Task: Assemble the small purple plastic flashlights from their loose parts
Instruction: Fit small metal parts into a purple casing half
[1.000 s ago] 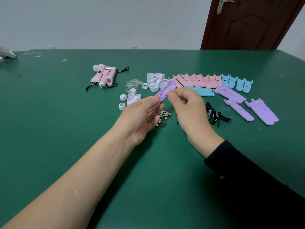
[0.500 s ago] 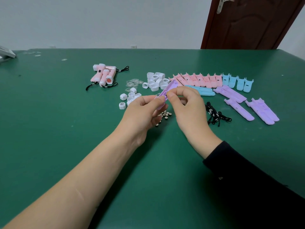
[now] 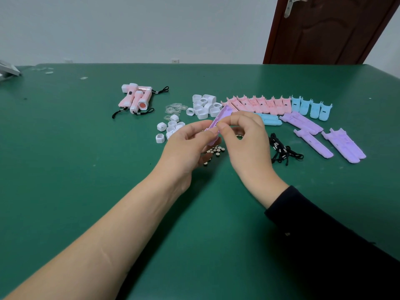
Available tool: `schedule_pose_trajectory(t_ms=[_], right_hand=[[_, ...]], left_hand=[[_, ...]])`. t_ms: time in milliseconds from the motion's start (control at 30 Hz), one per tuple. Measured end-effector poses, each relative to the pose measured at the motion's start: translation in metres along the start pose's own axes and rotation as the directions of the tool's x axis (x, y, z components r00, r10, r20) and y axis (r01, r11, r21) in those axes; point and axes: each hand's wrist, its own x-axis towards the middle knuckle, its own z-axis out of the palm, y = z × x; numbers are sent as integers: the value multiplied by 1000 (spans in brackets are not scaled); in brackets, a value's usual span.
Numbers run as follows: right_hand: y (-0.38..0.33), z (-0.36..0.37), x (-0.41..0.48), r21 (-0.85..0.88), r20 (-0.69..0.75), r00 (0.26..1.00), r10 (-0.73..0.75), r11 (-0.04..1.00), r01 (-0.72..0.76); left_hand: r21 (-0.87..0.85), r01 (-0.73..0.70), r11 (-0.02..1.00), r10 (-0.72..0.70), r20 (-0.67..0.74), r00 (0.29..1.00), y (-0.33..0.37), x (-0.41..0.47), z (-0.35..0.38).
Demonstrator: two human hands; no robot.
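Slim purple shell [image 3: 222, 115] tipped steeper, hands [image 3: 186, 150] [image 3: 246, 144] pinching

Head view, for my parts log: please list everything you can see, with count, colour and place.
Held shell: one, purple, between both hands.
Loose shells: about five, purple, right of the hands.
Pink shells: a row, count unclear, behind the hands.
Blue shells: at least five, at that row's right end and just in front of it.
White caps: many, two heaps, behind the left hand.
Clear lenses: a heap, between the cap heaps.
Metal discs: a heap, under the hands.
Lanyards: a bundle, black, right of the hands.
Finished flashlights: about three, pink, far left.
Table: one, green.
Door: one, brown, top right.
Left hand: holds the held shell.
Right hand: pinches the held shell.
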Motion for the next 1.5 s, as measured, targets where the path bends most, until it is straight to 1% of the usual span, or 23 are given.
schedule_pose_trajectory(t_ms=[267,633,833,933,1033,1133,1200,1233,1300,1333,1400,1433,1500], right_hand=[[2,1,0,-62,-14,999,-50,997,49],[0,-1,-1,-113,-20,998,-61,992,59],[-1,-3,-1,-103,-29,998,-63,993,60],[-2,-4,0,-61,-41,998,-50,997,48],[-3,-4,0,-7,-31,999,-18,1000,18],[-3,-4,2,94,-22,999,42,995,-39],[-4,-3,3,218,-31,988,153,965,-142],[-4,-3,5,306,-21,972,232,927,-215],[-5,-4,7,454,78,924,374,812,-367],[-6,-6,8,480,156,895,417,760,-438],[-7,-8,7,466,288,851,440,711,-526],[-7,-9,7,460,323,840,437,703,-543],[-8,-10,7,465,339,832,439,691,-554]], left_hand=[[24,-23,999,23,4,1000,0,0,-1],[41,-11,999,11,9,1000,0,0,-2],[41,-17,999,16,18,1000,0,0,-3],[41,-28,999,28,16,999,-1,1,-3],[-3,-11,1000,11,26,1000,0,1,-4],[-68,26,997,-23,44,999,1,2,-4],[-101,50,994,-45,47,998,1,2,-4],[-116,59,992,-53,48,997,1,2,-4],[-141,67,988,-60,54,997,2,2,-5],[-145,68,987,-60,58,997,2,3,-5],[-137,62,989,-53,68,996,1,3,-4],[-129,58,990,-49,70,996,1,3,-4],[-108,45,993,-38,68,997,1,3,-4]])
